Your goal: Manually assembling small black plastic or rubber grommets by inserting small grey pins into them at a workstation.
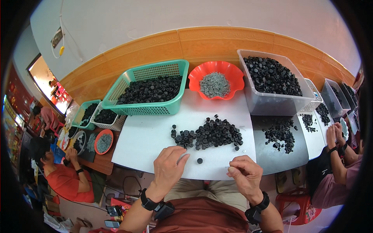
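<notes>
My left hand (pixel 169 165) is at the near left edge of a heap of small round black plastic parts (pixel 217 133), its thumb apart from its fingers. The fingertips are close to the nearest parts, and no part shows in its grasp. My right hand (pixel 246 173) pinches a thin grey screw (pixel 227 167) between thumb and forefinger above the table's near edge. A single black part (pixel 199 160) lies between my hands, apart from the heap. Behind the heap, a red scalloped bowl (pixel 236 90) holds many grey screws.
A green basket (pixel 145 110) and a clear plastic bin (pixel 278 105) of black parts flank the bowl on the white tabletop (pixel 136 149). More black parts (pixel 280 135) lie on a dark panel at right. Co-workers sit left (pixel 68 176) and right (pixel 334 171).
</notes>
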A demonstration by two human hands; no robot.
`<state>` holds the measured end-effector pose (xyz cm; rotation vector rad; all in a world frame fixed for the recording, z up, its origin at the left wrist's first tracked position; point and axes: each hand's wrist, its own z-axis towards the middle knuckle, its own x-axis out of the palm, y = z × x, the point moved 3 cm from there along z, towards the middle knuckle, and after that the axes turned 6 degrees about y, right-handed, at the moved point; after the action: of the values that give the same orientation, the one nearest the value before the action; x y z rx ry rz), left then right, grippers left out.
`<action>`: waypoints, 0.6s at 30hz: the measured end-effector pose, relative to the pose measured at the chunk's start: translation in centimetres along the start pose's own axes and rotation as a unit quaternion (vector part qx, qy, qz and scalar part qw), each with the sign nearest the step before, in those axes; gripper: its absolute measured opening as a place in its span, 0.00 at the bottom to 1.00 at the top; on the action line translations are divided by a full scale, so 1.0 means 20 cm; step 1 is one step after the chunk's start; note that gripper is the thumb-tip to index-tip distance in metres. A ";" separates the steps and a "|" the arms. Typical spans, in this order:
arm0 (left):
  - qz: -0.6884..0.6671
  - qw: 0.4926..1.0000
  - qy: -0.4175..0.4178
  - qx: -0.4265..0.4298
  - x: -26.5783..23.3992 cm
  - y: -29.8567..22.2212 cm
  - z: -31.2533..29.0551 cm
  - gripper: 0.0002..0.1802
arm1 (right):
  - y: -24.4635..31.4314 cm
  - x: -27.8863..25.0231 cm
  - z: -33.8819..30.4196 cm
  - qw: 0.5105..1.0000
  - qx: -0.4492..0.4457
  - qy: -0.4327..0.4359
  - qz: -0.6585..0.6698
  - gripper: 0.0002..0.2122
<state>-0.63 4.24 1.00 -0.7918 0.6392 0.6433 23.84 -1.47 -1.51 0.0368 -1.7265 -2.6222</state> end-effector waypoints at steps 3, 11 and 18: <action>0.031 0.999 0.005 -0.003 0.01 0.01 0.00 0.10 | 0.00 0.00 0.00 1.000 0.005 0.001 0.004 0.05; 0.001 0.999 0.040 -0.032 0.05 0.03 0.03 0.08 | 0.01 0.00 0.01 1.000 0.009 -0.001 0.003 0.05; -0.110 0.994 0.020 0.002 0.00 -0.04 0.02 0.09 | 0.03 0.04 0.04 0.999 0.014 0.006 0.033 0.07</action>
<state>0.04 4.20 1.54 -0.8593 0.5790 0.4252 23.10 -1.09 -0.60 -0.0041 -1.7297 -2.5449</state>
